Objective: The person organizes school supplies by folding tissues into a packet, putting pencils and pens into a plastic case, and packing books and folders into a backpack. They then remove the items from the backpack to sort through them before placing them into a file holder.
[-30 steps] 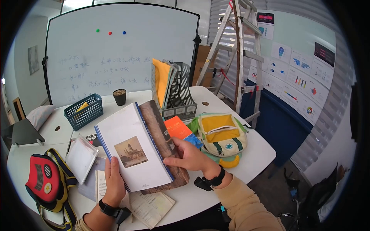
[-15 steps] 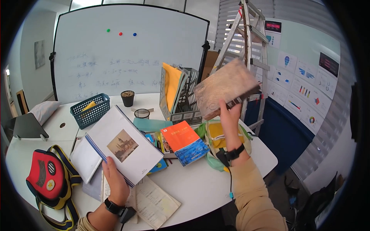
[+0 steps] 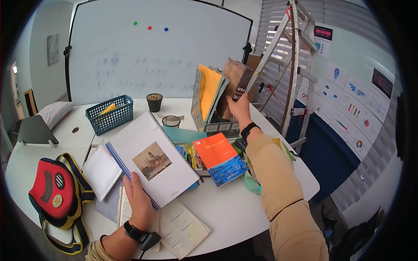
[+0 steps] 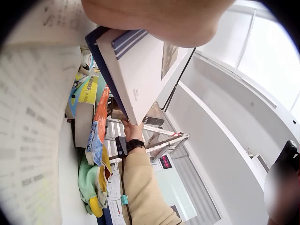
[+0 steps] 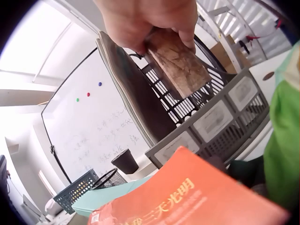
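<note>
My right hand pinches a brown book marked "USA" by its lower spine edge. That book stands tilted in the grey file rack, beside yellow and grey folders. In the right wrist view, the brown book is between the rack's slotted walls, under my fingers. My left hand holds a white book with a blue spine and a small building picture, thumb over its cover. It is raised at a slant above open handwritten notebooks.
An orange and blue book lies in front of the rack, near a green and yellow bag. A red bag lies at left. Farther back are a blue basket, a plant pot and a mesh cup. A ladder stands behind the table.
My right hand took the brown book from behind the white book, lifted it to the right, and brought it upright into the file rack. My left hand keeps holding the white book.
</note>
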A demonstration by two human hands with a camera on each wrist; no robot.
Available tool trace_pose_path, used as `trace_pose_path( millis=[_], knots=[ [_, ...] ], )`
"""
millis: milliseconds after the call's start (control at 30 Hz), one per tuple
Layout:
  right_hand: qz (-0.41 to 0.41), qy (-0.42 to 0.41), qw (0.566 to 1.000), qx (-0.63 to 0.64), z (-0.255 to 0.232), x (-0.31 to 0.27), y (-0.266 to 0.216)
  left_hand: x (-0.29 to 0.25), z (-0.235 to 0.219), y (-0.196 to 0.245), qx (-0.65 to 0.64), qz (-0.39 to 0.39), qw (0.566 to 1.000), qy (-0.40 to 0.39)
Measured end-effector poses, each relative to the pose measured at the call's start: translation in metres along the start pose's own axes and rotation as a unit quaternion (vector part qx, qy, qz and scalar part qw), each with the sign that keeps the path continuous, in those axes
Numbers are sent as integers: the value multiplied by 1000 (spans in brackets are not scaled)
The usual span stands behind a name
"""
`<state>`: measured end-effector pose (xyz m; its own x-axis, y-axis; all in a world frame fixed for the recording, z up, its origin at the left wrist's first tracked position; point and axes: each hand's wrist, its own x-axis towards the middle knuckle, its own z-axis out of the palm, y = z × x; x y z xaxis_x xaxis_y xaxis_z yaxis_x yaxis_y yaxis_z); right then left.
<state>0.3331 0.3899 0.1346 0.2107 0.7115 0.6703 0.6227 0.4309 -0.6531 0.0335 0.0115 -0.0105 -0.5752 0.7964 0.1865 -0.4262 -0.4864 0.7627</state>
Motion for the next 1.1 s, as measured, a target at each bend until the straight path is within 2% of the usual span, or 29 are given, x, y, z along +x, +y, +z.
trace_pose_path(
  millis=[133, 267, 400, 433, 533, 633, 733, 833, 933, 967, 1033, 1100],
  knots=[
    [-17, -24, 998, 53, 24, 3, 8, -1, 1, 3, 2, -12, 1000, -12],
    [-39, -68, 997, 15, 36, -8, 12, 1, -5, -1, 8, -25, 1000, 1],
    [-19, -102, 994, -36, 63, 6, 63, -1, 0, 3, 3, -31, 999, 12],
    [-55, -133, 989, -40, 76, 15, 94, -2, 1, 4, 0, -34, 999, 14],
    [-42, -158, 985, -57, 78, 17, 107, -2, 1, 3, -2, -34, 999, 20],
    [-60, -264, 958, -92, 60, 21, 99, 0, -3, -1, -18, -36, 999, 24],
    [31, -342, 929, -140, 42, 34, 82, -2, 1, 6, -14, -42, 999, 27],
    [81, -156, 984, -33, 12, 16, 46, -1, 2, 8, -25, -45, 998, 40],
    [21, -45, 998, -47, -17, 5, 22, -1, 4, 11, -55, -38, 997, 32],
    [-26, -7, 998, -58, -21, -5, 19, 0, 4, 11, -54, -39, 997, 31],
    [-6, -139, 990, 38, -49, -44, -20, 2, 2, 10, -50, -38, 998, 29],
    [25, -283, 951, 119, -78, -91, -61, 3, -1, 6, -43, -34, 998, 23]
  ],
)
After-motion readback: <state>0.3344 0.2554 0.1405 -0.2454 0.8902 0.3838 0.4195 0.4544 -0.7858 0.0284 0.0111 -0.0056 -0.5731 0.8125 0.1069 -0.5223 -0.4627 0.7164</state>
